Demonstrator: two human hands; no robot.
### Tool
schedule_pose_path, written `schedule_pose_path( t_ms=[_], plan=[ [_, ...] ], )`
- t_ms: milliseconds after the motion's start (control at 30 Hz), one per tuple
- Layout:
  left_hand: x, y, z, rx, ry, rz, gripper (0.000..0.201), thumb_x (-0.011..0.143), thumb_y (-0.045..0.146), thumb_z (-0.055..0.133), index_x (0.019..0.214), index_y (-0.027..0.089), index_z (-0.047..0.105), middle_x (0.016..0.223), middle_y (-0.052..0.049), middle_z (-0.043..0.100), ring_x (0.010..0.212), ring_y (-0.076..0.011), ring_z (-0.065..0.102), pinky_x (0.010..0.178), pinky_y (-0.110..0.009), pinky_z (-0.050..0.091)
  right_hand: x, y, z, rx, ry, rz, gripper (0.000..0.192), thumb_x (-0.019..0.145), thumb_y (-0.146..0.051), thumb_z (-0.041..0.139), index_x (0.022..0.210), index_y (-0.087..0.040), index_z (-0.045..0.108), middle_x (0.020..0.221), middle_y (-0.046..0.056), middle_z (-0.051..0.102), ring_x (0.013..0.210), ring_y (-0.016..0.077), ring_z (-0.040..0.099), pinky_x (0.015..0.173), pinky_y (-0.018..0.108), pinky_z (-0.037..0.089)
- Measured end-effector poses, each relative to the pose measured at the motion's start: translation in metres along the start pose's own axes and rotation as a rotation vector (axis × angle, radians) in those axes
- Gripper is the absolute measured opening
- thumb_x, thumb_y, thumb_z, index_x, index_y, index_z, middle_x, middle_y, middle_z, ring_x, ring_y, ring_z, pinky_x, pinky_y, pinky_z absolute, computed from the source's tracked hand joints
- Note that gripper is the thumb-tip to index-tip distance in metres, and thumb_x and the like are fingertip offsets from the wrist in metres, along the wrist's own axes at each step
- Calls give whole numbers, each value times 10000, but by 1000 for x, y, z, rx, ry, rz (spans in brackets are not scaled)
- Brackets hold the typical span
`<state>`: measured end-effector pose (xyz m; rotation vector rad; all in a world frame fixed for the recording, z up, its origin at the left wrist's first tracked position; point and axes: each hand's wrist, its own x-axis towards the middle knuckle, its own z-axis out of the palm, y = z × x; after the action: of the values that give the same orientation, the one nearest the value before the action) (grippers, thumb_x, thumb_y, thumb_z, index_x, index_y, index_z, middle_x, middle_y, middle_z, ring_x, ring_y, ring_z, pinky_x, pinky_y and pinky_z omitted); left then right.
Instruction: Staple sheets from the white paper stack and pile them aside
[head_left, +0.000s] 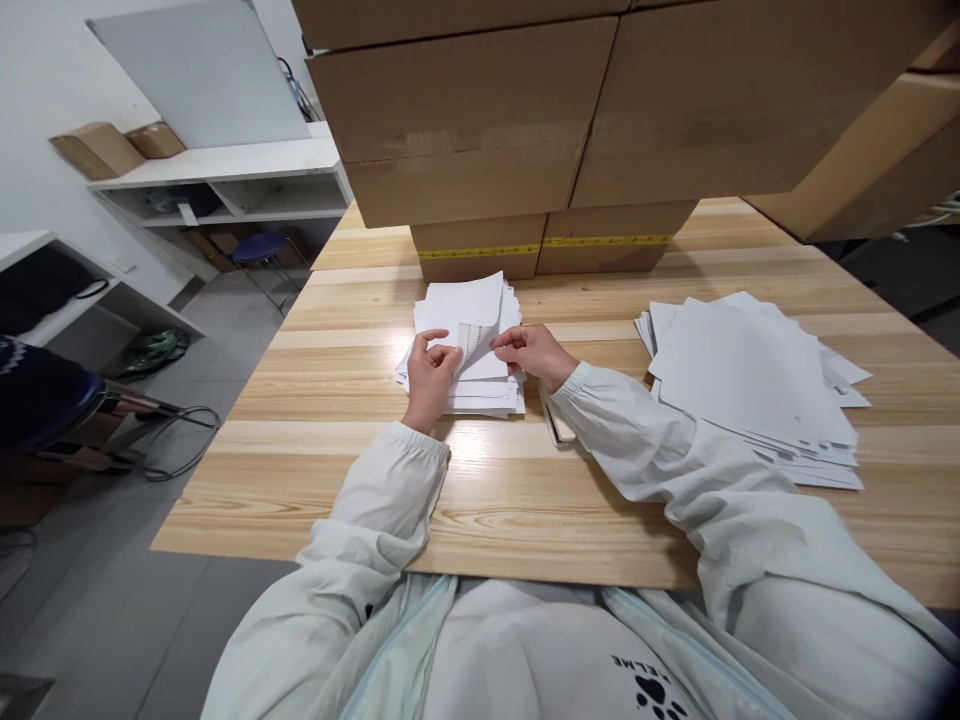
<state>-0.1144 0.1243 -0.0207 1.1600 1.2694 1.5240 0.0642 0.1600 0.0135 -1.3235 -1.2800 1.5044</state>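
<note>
On the pale striped wooden table (pixel 300 470), my left hand (pixel 431 375) pinches, thumb against forefinger, a turned-up thin white paper sheet (pixel 474 338) atop the loose white paper stack (pixel 480 391); my right hand (pixel 534 352), half-curled, is at the stack's right edge, its hold unclear. Peeling gently, one sheet alone, seems best. I count two stacks, the other a fanned white paper pile (pixel 742 365) to this one's right; one slim cream object (pixel 556 424) near its front-right corner; two yellow-taped brown cardboard boxes (pixel 480 266) behind it.
</note>
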Motion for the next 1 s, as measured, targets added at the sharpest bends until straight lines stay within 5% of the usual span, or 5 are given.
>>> schedule_pose_path(
  t_ms=[367,467,600,833,1000],
  plan=[
    [2,0,-3,-121,41,-32,494,679,209,743,1126,214,532,714,55,636,643,-91,597,691,-248,465,-5,-7,-5,54,-51,28,280,713,64,609,853,-141,739,594,-19,626,493,80,532,520,201,475],
    [-5,-4,1,36,-27,72,396,719,220,721,1086,210,573,736,34,652,729,-118,634,761,-268,487,1,-13,-5,93,-89,45,56,826,-165,661,777,-154,686,711,48,689,583,124,604,597,258,552],
    [-13,-2,7,233,-136,204,244,781,252,704,1014,205,651,801,2,674,791,-135,645,824,-292,501,14,-17,4,-7,-15,-2,293,839,-379,702,658,-162,624,641,49,651,587,153,597,552,272,517],
    [-14,27,-23,-5,427,291,257,863,431,649,991,211,608,904,-34,670,856,-145,656,861,-305,531,-32,-35,-23,-95,242,-407,133,789,-261,721,686,-179,702,669,-12,634,725,155,587,618,255,449],
    [-34,46,-28,-249,-219,-141,622,876,758,435,1104,217,639,1068,-128,711,1040,-267,685,871,-438,559,-105,-17,-59,85,210,-345,194,694,-305,820,884,-268,806,902,26,776,811,210,679,737,355,558]
  ],
)
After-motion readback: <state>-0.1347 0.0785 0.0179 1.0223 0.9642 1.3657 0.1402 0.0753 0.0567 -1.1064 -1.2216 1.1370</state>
